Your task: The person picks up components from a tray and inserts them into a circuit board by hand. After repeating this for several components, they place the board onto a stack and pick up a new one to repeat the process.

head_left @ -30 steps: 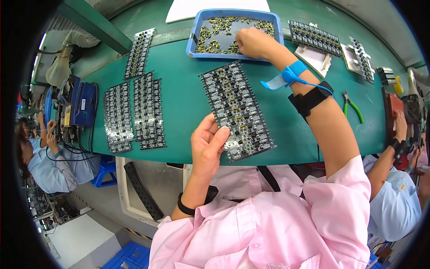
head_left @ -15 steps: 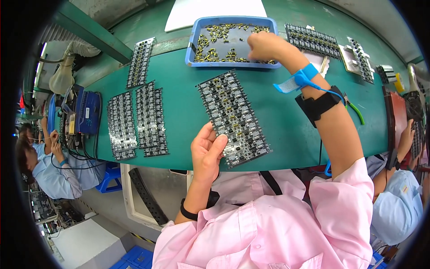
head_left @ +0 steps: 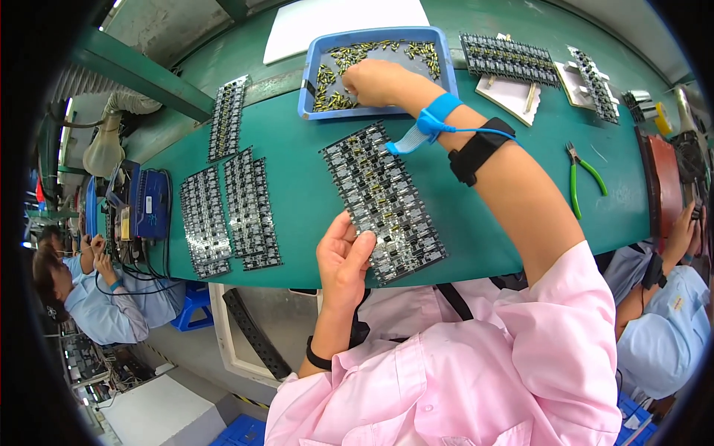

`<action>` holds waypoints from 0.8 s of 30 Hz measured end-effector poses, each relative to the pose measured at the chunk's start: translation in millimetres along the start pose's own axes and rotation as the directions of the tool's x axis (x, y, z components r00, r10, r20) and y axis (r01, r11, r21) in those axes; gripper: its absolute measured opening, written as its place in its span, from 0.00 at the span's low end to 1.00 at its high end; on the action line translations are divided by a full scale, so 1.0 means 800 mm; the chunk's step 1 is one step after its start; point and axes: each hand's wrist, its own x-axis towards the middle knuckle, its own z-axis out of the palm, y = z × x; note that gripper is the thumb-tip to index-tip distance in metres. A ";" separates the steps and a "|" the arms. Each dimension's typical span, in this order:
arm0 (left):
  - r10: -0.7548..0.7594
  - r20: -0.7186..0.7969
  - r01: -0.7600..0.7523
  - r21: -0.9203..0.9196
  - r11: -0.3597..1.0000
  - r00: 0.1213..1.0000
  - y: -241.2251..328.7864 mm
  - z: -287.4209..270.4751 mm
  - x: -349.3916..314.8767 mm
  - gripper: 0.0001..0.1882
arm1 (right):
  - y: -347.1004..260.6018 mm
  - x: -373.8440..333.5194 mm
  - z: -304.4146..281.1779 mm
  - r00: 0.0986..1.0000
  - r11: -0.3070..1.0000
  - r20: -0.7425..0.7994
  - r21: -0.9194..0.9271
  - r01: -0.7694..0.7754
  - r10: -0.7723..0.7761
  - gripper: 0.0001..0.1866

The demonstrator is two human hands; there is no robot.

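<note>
My left hand (head_left: 343, 260) grips the lower left edge of a circuit board panel (head_left: 390, 212), thumb on top. The panel is tilted up over the bench and carries rows of small boards, with several gold-coloured parts down its middle. My right hand (head_left: 374, 82) is over the left middle of a shallow blue tray (head_left: 452, 70), among many small brass-coloured cylindrical parts (head_left: 424, 53). Its fingers are bent together, and whatever they pinch is hidden. A blue wrist strap (head_left: 431, 123) with a cord and a black band (head_left: 480, 152) circle my right forearm.
Stacked board panels (head_left: 204, 223) lie on the left of the green bench (head_left: 297, 171); others (head_left: 509, 58) rest on white holders at the back right. Green-handled cutters (head_left: 576, 178) lie at the right. Co-workers in blue sit on either side.
My right hand has moved left across the tray, from its right part to its left middle. The left hand still holds the panel. The whole view has shifted slightly.
</note>
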 end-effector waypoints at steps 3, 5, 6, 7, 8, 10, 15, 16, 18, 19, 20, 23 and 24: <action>0.005 -0.004 -0.005 -0.013 1.000 1.000 0.002 0.003 0.002 0.19 | 0.021 -0.004 -0.002 0.997 0.999 -0.076 0.047 -0.016 0.019 0.07; 0.004 0.001 -0.004 -0.017 1.000 1.000 0.001 0.003 0.003 0.19 | 0.035 -0.010 -0.004 0.965 0.987 -0.259 0.158 -0.003 0.044 0.07; 0.005 0.005 -0.005 -0.020 1.000 1.000 0.000 0.002 0.002 0.19 | 0.036 -0.013 -0.004 0.967 0.987 -0.253 0.159 -0.001 0.041 0.07; 0.005 0.011 -0.005 -0.024 1.000 1.000 0.000 0.001 0.003 0.19 | 0.038 -0.015 -0.006 0.963 0.968 -0.249 0.248 -0.036 0.100 0.07; 0.005 0.007 -0.004 -0.031 1.000 1.000 -0.001 0.002 0.003 0.19 | 0.037 -0.019 -0.011 0.958 0.941 -0.240 0.332 -0.071 0.157 0.07; 0.003 0.032 -0.003 -0.016 1.000 0.999 -0.002 0.004 0.003 0.19 | 0.043 -0.027 -0.014 0.952 0.907 -0.222 0.407 -0.108 0.212 0.07; -0.013 0.087 0.010 0.032 0.999 0.996 -0.004 0.014 0.006 0.18 | 0.061 -0.049 -0.027 0.818 0.872 -0.532 0.482 0.079 0.220 0.07; -0.017 0.081 0.015 0.024 1.000 0.997 -0.004 0.013 0.006 0.18 | 0.046 -0.058 -0.040 0.820 0.707 -0.465 0.699 0.107 0.335 0.07; -0.036 0.098 0.035 0.004 0.999 0.994 -0.003 0.010 0.005 0.18 | 0.004 -0.105 -0.074 0.911 0.597 -0.273 0.802 0.038 0.308 0.09; -0.043 0.112 0.044 -0.007 0.999 0.993 -0.003 0.010 0.004 0.18 | -0.010 -0.127 -0.079 0.932 0.581 -0.237 0.813 0.037 0.273 0.09; -0.044 0.107 0.046 -0.012 0.999 0.993 -0.005 0.010 0.004 0.18 | -0.020 -0.147 -0.079 0.950 0.564 -0.204 0.825 0.037 0.237 0.09; 0.009 0.144 -0.004 -0.030 1.000 0.990 -0.014 0.013 0.006 0.17 | -0.047 -0.213 -0.061 0.971 0.436 -0.020 0.895 -0.089 0.240 0.06; 0.008 0.135 -0.004 -0.035 0.999 0.991 -0.014 0.015 0.005 0.17 | -0.058 -0.231 -0.055 0.962 0.393 0.054 0.905 -0.161 0.269 0.06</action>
